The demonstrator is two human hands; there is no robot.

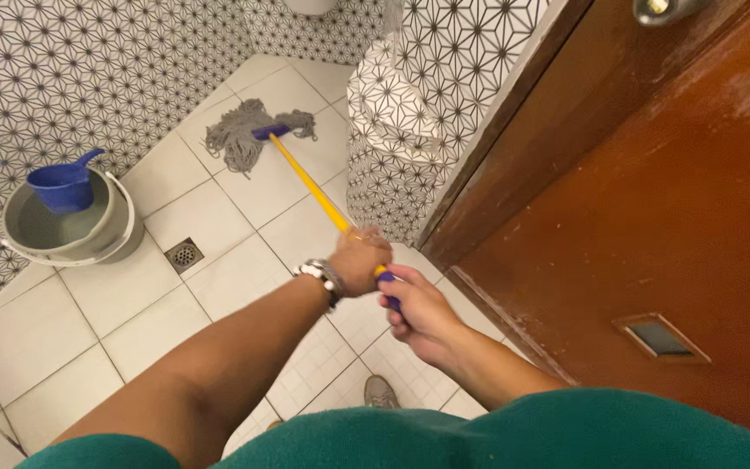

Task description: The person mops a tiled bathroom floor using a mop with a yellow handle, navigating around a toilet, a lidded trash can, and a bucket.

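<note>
On the white tiled floor ahead of you, the mop (258, 135) spreads its grey strings near the patterned wall, and its yellow handle (310, 187) slants back to your hands. Your left hand (359, 260) reaches out on a straight arm, fingers wrapped tight around the handle, a beaded bracelet (323, 276) on the wrist. Your right hand (417, 311) sits just behind it, elbow bent, fingers clamped on the blue grip end. A grey bucket (119, 230) holding a blue scoop (62, 185) stands well apart, beside the floor drain (184, 254).
</note>
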